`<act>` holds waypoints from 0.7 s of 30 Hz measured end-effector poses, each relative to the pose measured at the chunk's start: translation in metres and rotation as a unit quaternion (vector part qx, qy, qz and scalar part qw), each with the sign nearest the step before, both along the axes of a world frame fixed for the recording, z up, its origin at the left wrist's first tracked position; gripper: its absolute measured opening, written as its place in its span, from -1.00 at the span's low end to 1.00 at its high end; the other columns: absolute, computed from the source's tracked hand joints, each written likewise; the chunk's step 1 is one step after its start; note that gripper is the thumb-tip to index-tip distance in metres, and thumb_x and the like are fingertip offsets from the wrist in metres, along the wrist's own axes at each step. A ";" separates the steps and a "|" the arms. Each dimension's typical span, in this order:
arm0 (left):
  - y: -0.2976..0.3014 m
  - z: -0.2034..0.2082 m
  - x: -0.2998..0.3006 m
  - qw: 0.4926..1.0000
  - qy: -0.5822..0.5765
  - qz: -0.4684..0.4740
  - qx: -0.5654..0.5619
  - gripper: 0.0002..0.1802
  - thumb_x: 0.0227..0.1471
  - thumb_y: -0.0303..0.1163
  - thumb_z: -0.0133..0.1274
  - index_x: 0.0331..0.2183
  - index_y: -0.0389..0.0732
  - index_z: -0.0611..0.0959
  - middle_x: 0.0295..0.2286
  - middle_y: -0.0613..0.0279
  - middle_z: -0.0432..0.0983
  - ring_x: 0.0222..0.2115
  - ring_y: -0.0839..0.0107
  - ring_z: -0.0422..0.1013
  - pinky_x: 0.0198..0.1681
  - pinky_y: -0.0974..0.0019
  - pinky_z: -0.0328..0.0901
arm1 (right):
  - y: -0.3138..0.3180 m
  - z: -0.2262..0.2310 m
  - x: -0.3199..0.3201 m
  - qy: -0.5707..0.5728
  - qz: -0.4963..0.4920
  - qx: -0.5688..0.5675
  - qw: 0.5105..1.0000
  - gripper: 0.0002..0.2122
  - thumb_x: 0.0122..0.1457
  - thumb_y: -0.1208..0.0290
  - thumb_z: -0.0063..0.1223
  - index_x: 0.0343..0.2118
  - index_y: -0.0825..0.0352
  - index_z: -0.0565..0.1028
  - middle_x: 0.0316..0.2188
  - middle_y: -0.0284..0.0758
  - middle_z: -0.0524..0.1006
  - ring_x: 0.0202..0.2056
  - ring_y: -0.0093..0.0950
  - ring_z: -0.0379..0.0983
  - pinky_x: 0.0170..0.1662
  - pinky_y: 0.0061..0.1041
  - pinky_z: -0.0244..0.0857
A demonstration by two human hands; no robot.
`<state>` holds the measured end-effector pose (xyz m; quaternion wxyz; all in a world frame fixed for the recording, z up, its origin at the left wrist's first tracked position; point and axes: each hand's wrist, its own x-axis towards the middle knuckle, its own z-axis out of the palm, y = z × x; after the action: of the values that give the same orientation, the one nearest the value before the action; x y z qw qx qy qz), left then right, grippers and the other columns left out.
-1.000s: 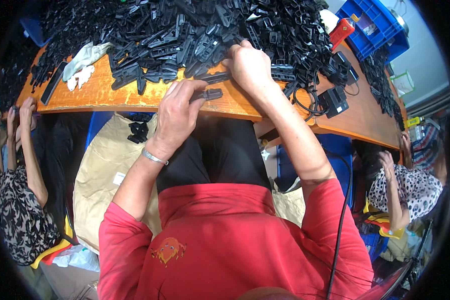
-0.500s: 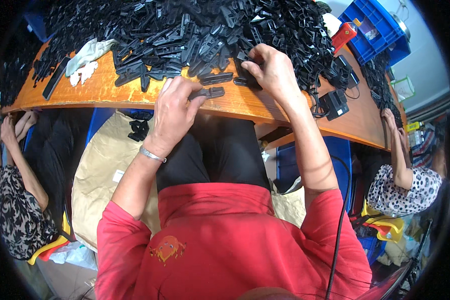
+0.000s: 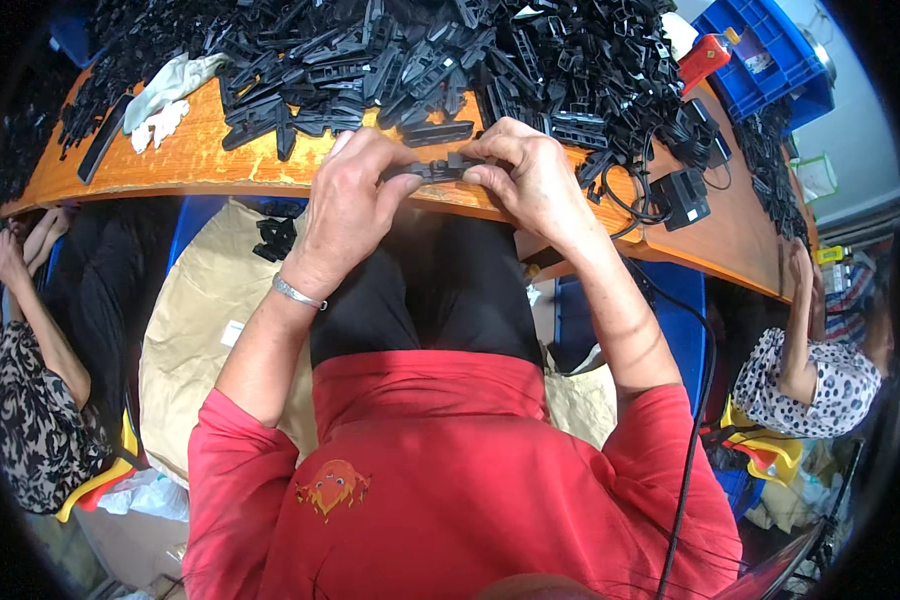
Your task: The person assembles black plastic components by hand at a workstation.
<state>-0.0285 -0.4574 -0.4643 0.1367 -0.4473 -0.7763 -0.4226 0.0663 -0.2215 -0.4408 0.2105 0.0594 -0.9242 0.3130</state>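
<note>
Over the table's near edge, my left hand (image 3: 352, 195) pinches one end of a narrow black plastic part (image 3: 434, 171). My right hand (image 3: 538, 185) is closed at the part's other end, thumb and forefinger pressed on it. Whether the right fingers hold a separate small piece against it, I cannot tell. Just behind the fingertips, another long black plastic piece (image 3: 438, 133) lies on the wood. A large heap of similar black plastic parts (image 3: 340, 75) rises beyond both hands.
On the orange wooden table (image 3: 210, 165) lie a pale glove (image 3: 175, 88), a dark flat bar (image 3: 103, 140), and black boxes with cables (image 3: 680, 198). A red bottle (image 3: 705, 60) and blue crate (image 3: 760, 60) stand far right. Co-workers sit either side; brown sacking (image 3: 200, 330) hangs below.
My right hand has come left and nearer from the edge of the heap to meet the part in my left hand. Both hands now grip at that part.
</note>
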 end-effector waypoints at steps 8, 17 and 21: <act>-0.001 -0.001 -0.003 1.000 0.010 0.010 0.016 -0.80 0.05 -0.55 0.39 -0.25 -0.33 0.72 -0.32 0.02 0.60 -0.25 0.02 0.54 -0.14 0.10 0.41 | -0.019 -0.002 -0.025 0.058 0.070 0.108 0.990 -0.77 0.05 0.50 0.49 -0.19 0.33 0.75 -0.30 -0.21 0.64 -0.25 -0.11 0.65 -0.18 -0.19 0.54; -0.134 0.060 -0.009 0.978 -0.033 0.137 -0.155 -0.67 0.14 -0.57 0.29 -0.03 -0.32 0.77 -0.13 0.03 0.69 -0.02 0.09 0.60 0.13 0.14 0.43 | 0.024 0.030 -0.033 0.106 -0.107 0.118 0.981 -0.84 0.20 0.37 0.40 -0.19 0.25 0.80 -0.21 -0.18 0.71 -0.16 -0.11 0.71 -0.04 -0.16 0.58; -0.052 0.044 -0.004 0.992 0.077 0.082 -0.060 -0.65 0.13 -0.56 0.31 -0.01 -0.22 0.76 -0.08 0.06 0.68 0.01 0.03 0.56 0.15 0.11 0.43 | 0.035 0.028 -0.068 0.073 -0.149 0.194 0.967 -0.73 0.19 0.41 0.42 -0.03 0.22 0.75 -0.12 -0.20 0.70 -0.10 -0.10 0.69 0.01 -0.19 0.57</act>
<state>-0.0322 -0.5099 -0.4200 0.2033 -0.4210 -0.8215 -0.3264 -0.0016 -0.1862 -0.4127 0.3058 -0.0165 -0.9479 0.0879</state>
